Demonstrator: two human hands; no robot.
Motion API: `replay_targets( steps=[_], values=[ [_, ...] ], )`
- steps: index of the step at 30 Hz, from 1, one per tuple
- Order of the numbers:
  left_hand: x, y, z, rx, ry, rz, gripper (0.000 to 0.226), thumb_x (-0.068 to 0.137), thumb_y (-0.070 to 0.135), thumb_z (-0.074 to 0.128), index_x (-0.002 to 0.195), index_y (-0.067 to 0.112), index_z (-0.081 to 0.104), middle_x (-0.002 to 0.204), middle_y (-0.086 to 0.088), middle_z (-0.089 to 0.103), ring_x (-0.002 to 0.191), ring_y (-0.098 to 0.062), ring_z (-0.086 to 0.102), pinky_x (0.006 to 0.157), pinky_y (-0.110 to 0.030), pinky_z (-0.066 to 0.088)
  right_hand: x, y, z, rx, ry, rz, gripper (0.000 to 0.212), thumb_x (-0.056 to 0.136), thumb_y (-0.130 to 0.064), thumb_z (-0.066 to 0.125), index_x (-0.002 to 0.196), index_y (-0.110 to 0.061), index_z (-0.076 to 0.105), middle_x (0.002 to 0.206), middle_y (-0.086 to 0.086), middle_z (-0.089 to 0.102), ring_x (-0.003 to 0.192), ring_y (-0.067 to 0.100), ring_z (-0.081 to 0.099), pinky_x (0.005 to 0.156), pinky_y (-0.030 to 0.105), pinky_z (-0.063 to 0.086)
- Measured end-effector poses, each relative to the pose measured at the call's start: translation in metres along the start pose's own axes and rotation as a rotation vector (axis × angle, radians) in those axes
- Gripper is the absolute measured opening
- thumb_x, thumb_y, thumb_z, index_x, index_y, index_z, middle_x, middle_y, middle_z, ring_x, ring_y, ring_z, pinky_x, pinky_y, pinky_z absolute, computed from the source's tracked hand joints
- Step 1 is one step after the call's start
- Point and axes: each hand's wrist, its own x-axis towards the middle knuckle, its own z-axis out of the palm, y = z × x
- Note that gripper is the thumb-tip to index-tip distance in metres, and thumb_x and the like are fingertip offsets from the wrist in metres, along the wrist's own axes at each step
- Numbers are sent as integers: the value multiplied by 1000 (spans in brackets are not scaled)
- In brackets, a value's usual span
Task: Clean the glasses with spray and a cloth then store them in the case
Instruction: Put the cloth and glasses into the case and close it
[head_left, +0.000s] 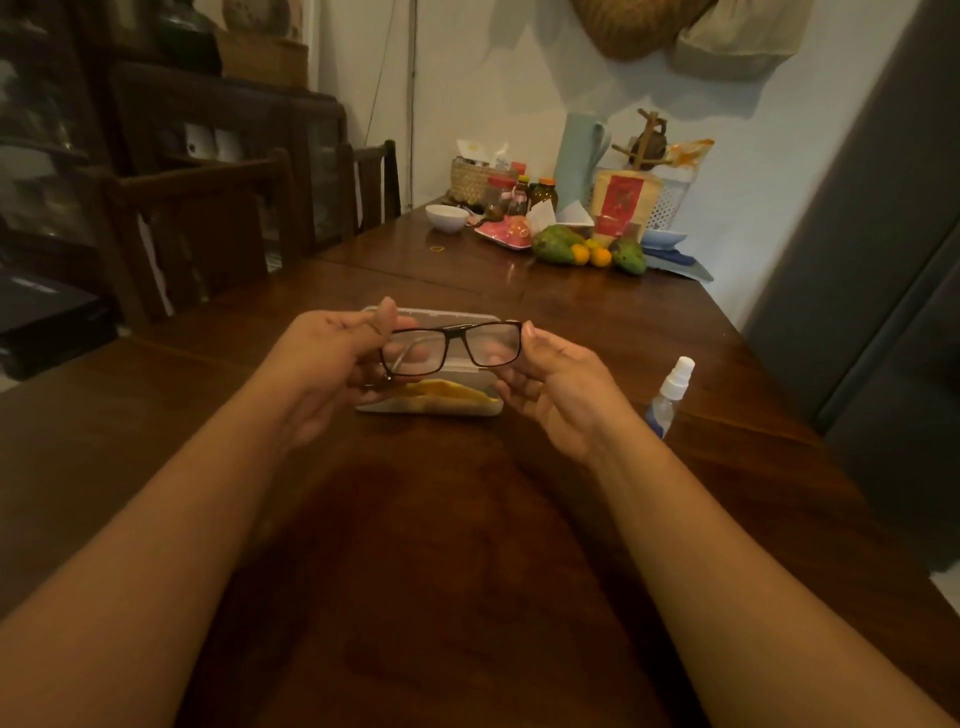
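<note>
Left hand (332, 364), right hand (556, 387): grips pinch glasses (452, 345) at both ends | above open case (441, 315) | spray bottle (670, 395) apart, right

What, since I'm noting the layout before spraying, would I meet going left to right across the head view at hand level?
left hand → dark rectangular-framed glasses, pinched at both ends → right hand → small clear plastic spray bottle. The open pale case overlaps the glasses, so it is left out.

Glasses (493, 345) between left hand (332, 364) and right hand (556, 384)
</note>
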Motion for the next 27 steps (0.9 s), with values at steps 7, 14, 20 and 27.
replay_targets(
  steps=[7,14,20,27],
  values=[
    [7,-3,-8,-104,-25,-59,24,101,18,46,114,10,65,100,-18,76,93,-31,74,78,-45,61,4,5,0,-17,63,-24,20,100,-25,57,107,-11,69,92,5,78,80,13,75,68,28,58],
    [12,-11,-4,-100,187,62,16,89,17,66,99,5,69,84,-11,78,77,-20,76,58,-28,61,8,12,5,-160,170,-134,19,101,-24,54,96,-16,71,91,4,78,83,14,75,68,24,58],
    [22,-23,-10,1,346,84,14,81,24,75,88,11,74,77,-5,78,74,-16,76,52,-21,57,10,19,6,-358,212,-245,20,101,-22,56,86,-29,68,87,0,77,81,11,74,75,28,60],
    [26,-27,-10,65,391,93,11,78,21,79,78,11,74,67,-4,76,64,-13,74,50,-17,55,16,28,0,-555,276,-250,15,99,-29,59,95,-29,73,78,-3,73,71,8,67,64,27,60]
  ],
)
